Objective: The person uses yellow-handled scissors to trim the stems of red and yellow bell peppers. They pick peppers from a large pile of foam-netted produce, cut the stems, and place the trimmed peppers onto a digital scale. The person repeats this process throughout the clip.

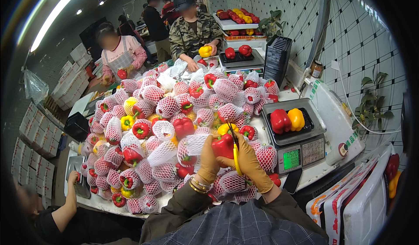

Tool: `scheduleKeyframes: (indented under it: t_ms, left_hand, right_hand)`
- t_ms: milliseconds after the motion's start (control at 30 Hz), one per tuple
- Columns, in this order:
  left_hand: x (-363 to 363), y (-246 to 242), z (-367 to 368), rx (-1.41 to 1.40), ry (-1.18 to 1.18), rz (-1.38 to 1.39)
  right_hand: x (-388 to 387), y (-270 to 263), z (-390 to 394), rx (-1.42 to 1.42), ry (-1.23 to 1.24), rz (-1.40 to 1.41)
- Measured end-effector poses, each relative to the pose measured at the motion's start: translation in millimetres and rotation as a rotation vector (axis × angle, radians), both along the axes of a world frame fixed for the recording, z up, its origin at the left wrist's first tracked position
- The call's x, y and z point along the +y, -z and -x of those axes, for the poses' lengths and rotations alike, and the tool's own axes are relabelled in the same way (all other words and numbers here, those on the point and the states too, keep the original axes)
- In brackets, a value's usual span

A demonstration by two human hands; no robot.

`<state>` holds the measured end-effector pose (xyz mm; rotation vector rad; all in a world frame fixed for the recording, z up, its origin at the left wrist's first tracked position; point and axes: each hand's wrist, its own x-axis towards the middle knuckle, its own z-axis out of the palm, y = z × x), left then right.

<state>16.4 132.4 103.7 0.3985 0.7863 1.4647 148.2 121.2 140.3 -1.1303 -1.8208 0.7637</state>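
My left hand (208, 161), in a tan glove, holds a bare red bell pepper (223, 147) above the pile. In my right hand (254, 163), also gloved, is a pair of scissors with yellow handles (236, 158); its dark blades point away from me beside the pepper's stem end. Around my hands lies a large heap of red and yellow bell peppers, many in white foam net sleeves (163, 172). Right of the heap, a digital scale (288, 141) with a lit green display carries a black tray (308, 124) holding a red pepper (280, 121) and a yellow pepper (297, 119).
A smartphone (292, 180) lies by the scale. Styrofoam boxes (363, 209) stand at my right. Across the table, a person in camouflage (196, 32) holds a yellow pepper near a second scale and stacked black trays (277, 59). Another person's arm (69, 200) reaches in at left.
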Motion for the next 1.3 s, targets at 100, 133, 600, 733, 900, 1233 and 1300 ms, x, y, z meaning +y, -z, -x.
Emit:
scheduleKeyframes:
  t_ms: [100,133,600,733,900,1233,1300]
  left_hand:
    - [0,0,7,0.035,0.068,-0.133]
    - [0,1,8,0.023,0.069,-0.088]
    - [-26,-17,-19,0.315,-0.17,-0.486]
    - [-20,-14,-4,0.474,-0.308,-0.475]
    - [-19,-12,3,0.793,-0.461,-0.507]
    - [-13,-19,24,0.769,-0.279,-0.536]
    - [-12,-25,24,0.545,-0.169,-0.447]
  right_hand:
    - [6,7,-7,0.13,-0.1,0.091]
    - [7,9,-10,0.187,-0.164,0.128]
    - [9,25,-4,0.938,-0.412,0.577]
    - [8,29,6,0.363,-0.011,0.286]
    - [-3,13,1,0.569,-0.231,0.358]
    - [0,17,-2,0.927,-0.558,0.794]
    - [-3,21,2,1.099,-0.544,0.848]
